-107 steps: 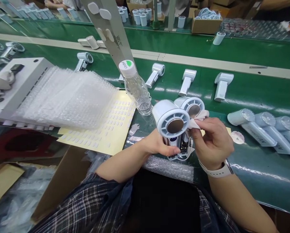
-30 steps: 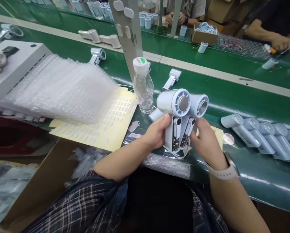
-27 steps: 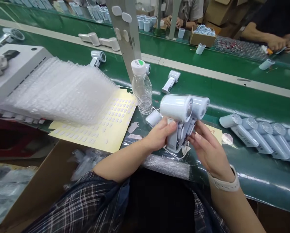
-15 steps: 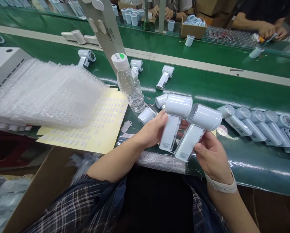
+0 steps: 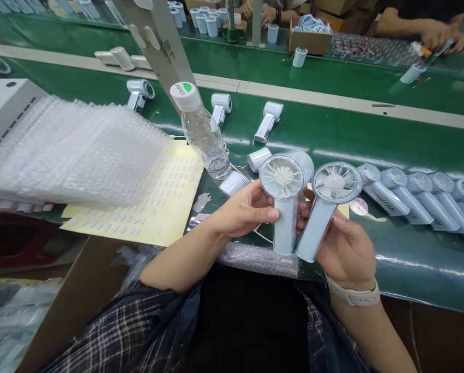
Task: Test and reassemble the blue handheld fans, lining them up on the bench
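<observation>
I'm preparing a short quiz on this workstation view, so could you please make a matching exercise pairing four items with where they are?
Items:
1. Two handheld fans
2. Water bottle
3. Bubble wrap stack
4. Row of fans

Places:
A. lying on the belt, right of the hands
B. held in the left hand and right hand
C. standing beside the yellow sticker sheet
D. far left, overlapping that sheet

Pairs: 1-B, 2-C, 3-D, 4-A

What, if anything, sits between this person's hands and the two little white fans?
Nothing visible does. The left hand already grips the handle of the left fan, and the right hand cradles the handle of the right fan. Both fans are held upright, side by side, above the green belt.
</observation>
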`<move>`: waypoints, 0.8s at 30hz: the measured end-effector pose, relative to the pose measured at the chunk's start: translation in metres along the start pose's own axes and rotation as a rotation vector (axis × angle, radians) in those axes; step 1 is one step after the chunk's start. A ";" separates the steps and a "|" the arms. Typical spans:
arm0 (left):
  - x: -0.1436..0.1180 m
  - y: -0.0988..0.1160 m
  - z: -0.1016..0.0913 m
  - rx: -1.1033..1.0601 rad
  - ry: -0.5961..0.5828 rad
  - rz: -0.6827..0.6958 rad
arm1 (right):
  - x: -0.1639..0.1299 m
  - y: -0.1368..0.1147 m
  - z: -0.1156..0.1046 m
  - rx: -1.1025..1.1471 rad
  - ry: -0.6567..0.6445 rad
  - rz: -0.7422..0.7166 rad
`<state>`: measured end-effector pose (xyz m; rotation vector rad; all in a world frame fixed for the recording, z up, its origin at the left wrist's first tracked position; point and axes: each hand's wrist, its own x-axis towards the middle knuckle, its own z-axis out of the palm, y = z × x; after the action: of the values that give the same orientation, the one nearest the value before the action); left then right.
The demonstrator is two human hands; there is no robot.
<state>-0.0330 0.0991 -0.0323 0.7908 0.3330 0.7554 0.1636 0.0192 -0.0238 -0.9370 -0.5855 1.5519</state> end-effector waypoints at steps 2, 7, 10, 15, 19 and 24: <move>0.002 -0.001 0.000 0.004 0.003 0.011 | 0.003 0.002 0.003 0.006 0.026 -0.013; 0.004 0.000 -0.003 -0.081 0.023 -0.044 | -0.002 0.001 0.012 -0.088 0.026 -0.052; 0.005 0.001 -0.004 -0.143 0.014 -0.089 | -0.008 -0.001 0.017 -0.186 0.001 -0.067; 0.009 -0.001 -0.006 -0.200 0.026 -0.085 | -0.012 0.003 0.013 -0.330 0.046 -0.224; 0.011 -0.003 -0.007 -0.206 0.022 -0.091 | -0.014 0.004 0.005 -0.372 0.115 -0.278; 0.010 -0.003 -0.008 -0.104 0.056 -0.057 | -0.014 -0.001 0.000 -0.280 0.119 -0.202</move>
<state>-0.0283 0.1090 -0.0400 0.6605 0.3626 0.7365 0.1642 0.0057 -0.0200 -1.1354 -0.8010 1.2446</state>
